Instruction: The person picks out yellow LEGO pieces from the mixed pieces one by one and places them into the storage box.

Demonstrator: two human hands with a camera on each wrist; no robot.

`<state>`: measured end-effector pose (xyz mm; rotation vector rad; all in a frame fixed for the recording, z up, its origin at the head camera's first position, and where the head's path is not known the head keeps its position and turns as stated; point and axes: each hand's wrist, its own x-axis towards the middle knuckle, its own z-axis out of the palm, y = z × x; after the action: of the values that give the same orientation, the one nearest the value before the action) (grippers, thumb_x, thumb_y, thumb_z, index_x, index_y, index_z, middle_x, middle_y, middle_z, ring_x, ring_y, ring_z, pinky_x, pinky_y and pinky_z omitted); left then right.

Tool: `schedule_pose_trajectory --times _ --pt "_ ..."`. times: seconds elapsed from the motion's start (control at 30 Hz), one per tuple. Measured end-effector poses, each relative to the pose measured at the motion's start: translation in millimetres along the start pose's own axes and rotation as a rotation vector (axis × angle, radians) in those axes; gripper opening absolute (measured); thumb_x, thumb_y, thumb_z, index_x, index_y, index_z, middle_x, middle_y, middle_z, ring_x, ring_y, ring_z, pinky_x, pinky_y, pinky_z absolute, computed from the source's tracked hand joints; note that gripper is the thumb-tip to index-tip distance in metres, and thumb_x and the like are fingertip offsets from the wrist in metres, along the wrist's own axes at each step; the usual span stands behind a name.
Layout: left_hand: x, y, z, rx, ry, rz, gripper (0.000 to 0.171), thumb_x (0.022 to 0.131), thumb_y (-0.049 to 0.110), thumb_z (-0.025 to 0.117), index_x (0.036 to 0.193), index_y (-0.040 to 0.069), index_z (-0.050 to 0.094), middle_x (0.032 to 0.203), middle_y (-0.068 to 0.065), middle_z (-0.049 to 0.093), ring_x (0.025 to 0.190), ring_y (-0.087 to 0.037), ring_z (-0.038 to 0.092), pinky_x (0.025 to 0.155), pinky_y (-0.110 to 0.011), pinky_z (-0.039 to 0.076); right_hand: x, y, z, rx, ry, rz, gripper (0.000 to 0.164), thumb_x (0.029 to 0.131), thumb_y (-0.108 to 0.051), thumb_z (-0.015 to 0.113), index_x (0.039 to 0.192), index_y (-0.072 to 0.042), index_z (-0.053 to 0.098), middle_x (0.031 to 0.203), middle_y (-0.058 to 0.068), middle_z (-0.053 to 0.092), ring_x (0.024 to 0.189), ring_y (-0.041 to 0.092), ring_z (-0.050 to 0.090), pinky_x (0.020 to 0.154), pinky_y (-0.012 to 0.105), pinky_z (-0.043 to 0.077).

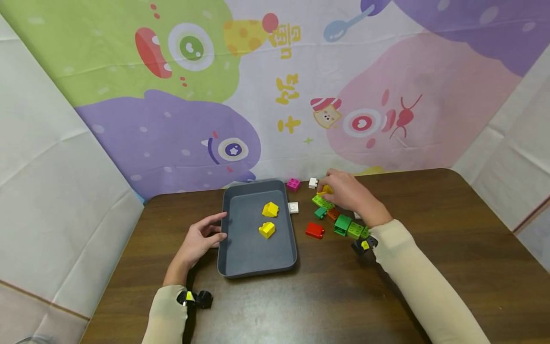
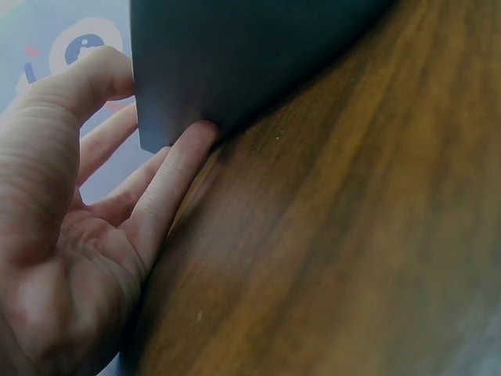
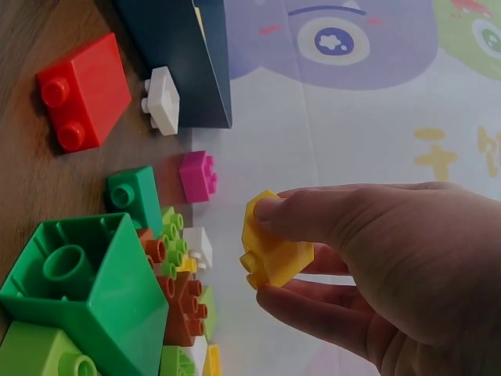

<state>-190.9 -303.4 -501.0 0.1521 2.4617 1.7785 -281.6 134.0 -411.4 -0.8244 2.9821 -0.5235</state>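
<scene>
My right hand [image 1: 345, 190] pinches a yellow building brick [image 3: 275, 244] between thumb and fingers, above the cluster of bricks at the back right. In the right wrist view its studs point down and to the left. At the left side of a dark grey tray [image 1: 258, 260], my left hand [image 1: 199, 241] touches the wall with spread, slightly bent fingers. The left wrist view shows its fingertips [image 2: 202, 133] against the tray's outer side. Inside the tray lie two yellow bricks, one farther back [image 1: 270, 209] and one nearer [image 1: 267, 230].
Right of the tray are a red brick [image 1: 315, 230], a magenta brick [image 1: 294, 185] and a white piece [image 1: 293, 208] beside the wall. Another white brick [image 1: 312, 182] stands farther back. Green bricks [image 1: 342, 224] and a brown one [image 1: 333, 215] lie under the right forearm. A printed cloth hangs behind the table.
</scene>
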Motion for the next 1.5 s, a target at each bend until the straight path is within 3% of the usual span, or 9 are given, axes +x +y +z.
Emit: schedule_pose_trajectory --times 0.27,0.6,0.97,1.5 --pt "-0.5 0.1 -0.6 -0.001 0.003 -0.003 0.064 0.103 0.000 0.075 0.163 0.002 0.056 0.132 -0.027 0.069 0.106 0.000 0.066 0.080 -0.026 0.064 4 -5 1 0.006 -0.005 -0.013 0.014 0.101 -0.013 0.084 0.114 -0.009 0.087 0.119 0.015 0.074 0.103 0.030 0.068 0.095 0.047 0.064" --pt "0.1 0.4 -0.1 0.002 0.003 0.006 0.063 0.103 -0.001 0.075 0.163 0.000 0.056 0.131 -0.028 0.069 0.105 0.000 0.066 0.080 -0.026 0.065 10 -11 4 -0.006 -0.025 -0.008 0.017 0.101 -0.015 0.085 0.118 -0.010 0.086 0.121 0.014 0.075 0.108 0.032 0.069 0.103 0.052 0.062" --pt "-0.3 0.8 0.3 -0.003 0.002 0.002 0.063 0.103 -0.002 0.074 0.163 0.000 0.056 0.135 -0.039 0.065 0.104 0.000 0.067 0.080 -0.024 0.065 18 -22 4 -0.024 -0.015 -0.071 0.014 0.100 -0.012 0.085 0.114 -0.009 0.086 0.114 0.013 0.074 0.102 0.031 0.070 0.097 0.048 0.065" --pt "-0.7 2.0 0.4 -0.004 0.004 -0.003 0.063 0.103 -0.001 0.075 0.163 0.001 0.056 0.137 -0.038 0.064 0.105 0.000 0.066 0.081 -0.024 0.065 29 -43 7 -0.078 -0.042 -0.098 0.016 0.099 -0.014 0.087 0.115 -0.010 0.088 0.115 0.013 0.076 0.102 0.031 0.069 0.096 0.046 0.064"
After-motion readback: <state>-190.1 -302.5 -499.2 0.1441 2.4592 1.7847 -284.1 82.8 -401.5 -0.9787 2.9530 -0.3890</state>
